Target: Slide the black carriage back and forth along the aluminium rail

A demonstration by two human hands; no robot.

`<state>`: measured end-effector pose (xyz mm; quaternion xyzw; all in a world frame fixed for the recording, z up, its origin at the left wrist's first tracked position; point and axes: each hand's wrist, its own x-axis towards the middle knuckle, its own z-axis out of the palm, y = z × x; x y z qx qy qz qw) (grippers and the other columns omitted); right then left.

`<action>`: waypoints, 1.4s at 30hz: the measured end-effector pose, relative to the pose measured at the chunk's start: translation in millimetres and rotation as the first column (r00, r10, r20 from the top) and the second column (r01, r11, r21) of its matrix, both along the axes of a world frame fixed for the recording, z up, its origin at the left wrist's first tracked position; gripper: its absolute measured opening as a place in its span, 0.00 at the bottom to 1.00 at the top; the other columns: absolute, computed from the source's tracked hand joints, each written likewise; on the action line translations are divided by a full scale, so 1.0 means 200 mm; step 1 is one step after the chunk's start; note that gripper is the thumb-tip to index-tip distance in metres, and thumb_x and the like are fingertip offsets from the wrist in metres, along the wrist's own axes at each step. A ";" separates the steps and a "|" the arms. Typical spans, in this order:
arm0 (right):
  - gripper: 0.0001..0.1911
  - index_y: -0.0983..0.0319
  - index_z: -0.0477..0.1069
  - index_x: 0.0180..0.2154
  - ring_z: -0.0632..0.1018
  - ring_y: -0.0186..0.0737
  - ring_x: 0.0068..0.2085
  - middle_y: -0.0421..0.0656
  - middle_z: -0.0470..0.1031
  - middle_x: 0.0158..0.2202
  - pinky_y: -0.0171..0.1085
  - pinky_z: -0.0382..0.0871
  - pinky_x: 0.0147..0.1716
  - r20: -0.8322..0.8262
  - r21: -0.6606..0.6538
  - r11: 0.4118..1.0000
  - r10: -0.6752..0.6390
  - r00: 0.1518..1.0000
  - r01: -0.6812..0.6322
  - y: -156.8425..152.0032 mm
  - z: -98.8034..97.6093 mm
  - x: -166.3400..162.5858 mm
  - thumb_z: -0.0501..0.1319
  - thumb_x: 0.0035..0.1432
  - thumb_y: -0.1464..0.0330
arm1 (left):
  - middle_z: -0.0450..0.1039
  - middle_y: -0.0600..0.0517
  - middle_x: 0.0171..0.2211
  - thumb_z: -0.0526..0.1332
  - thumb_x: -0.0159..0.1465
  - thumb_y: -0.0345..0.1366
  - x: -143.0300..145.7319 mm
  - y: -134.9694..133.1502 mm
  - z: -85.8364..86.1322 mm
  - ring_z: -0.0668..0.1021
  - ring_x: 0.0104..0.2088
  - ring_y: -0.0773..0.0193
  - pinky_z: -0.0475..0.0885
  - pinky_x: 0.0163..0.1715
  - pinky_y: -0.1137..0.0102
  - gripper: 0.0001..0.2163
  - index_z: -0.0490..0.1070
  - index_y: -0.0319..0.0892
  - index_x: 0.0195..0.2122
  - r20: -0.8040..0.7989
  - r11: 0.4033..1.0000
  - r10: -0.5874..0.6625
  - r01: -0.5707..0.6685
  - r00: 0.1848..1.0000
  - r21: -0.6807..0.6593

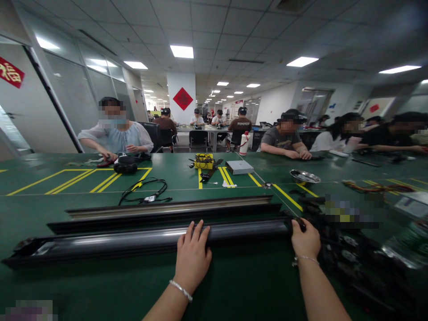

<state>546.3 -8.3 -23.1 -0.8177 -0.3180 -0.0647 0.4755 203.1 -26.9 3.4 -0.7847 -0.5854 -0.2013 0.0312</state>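
A long, dark, glossy metal profile (117, 239) lies crosswise on the green table in front of me. My left hand (194, 249) rests on its middle with the fingers stretched over the near side. At the right end, my right hand (306, 240) is closed, thumb and fingers around a small black part (302, 226). Whether this part is fixed to the profile, I cannot tell. Black pieces also sit at the profile's left end. Just behind lies a second long strip (167, 207), dark with a lighter metal face.
Beyond the strips are a coiled black cable (147, 191), a yellow box with wires (203, 161), a grey box (239, 167) and a metal bowl (305, 176). Many dark parts (351, 254) and a plastic bottle (409, 243) crowd the right. Other people sit around the table.
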 end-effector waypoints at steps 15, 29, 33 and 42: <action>0.25 0.67 0.70 0.44 0.68 0.52 0.44 0.54 0.69 0.41 0.46 0.61 0.46 -0.044 -0.013 1.000 -0.012 0.999 0.011 0.00 0.01 0.00 0.53 0.49 0.57 | 0.56 0.54 0.61 0.54 0.57 0.34 -0.01 0.01 -0.02 0.55 0.61 0.55 0.55 0.54 0.57 0.23 0.60 0.52 0.55 0.010 1.000 -0.013 0.013 1.000 0.004; 0.24 0.65 0.71 0.42 0.69 0.48 0.38 0.50 0.71 0.36 0.44 0.62 0.40 -0.028 0.034 0.999 -0.002 1.000 0.003 0.03 -0.06 0.07 0.53 0.49 0.57 | 0.57 0.55 0.60 0.54 0.57 0.33 -0.01 0.00 -0.02 0.56 0.60 0.57 0.56 0.53 0.59 0.23 0.61 0.52 0.54 0.016 1.000 -0.020 0.020 1.000 0.019; 0.23 0.65 0.71 0.42 0.69 0.48 0.39 0.51 0.71 0.36 0.45 0.62 0.41 -0.029 0.049 0.998 -0.023 0.999 0.025 0.03 -0.05 0.07 0.53 0.48 0.57 | 0.57 0.56 0.60 0.53 0.57 0.32 -0.01 0.01 -0.02 0.56 0.60 0.57 0.56 0.53 0.58 0.23 0.61 0.53 0.54 0.021 1.000 -0.024 0.024 0.999 0.021; 0.22 0.65 0.70 0.41 0.69 0.48 0.39 0.50 0.70 0.37 0.45 0.62 0.42 -0.083 0.106 0.988 -0.105 0.991 0.113 0.03 -0.05 0.08 0.53 0.48 0.59 | 0.56 0.55 0.60 0.54 0.56 0.32 -0.02 0.01 -0.03 0.56 0.60 0.56 0.57 0.53 0.57 0.20 0.64 0.52 0.51 0.012 0.999 -0.034 0.034 0.999 0.026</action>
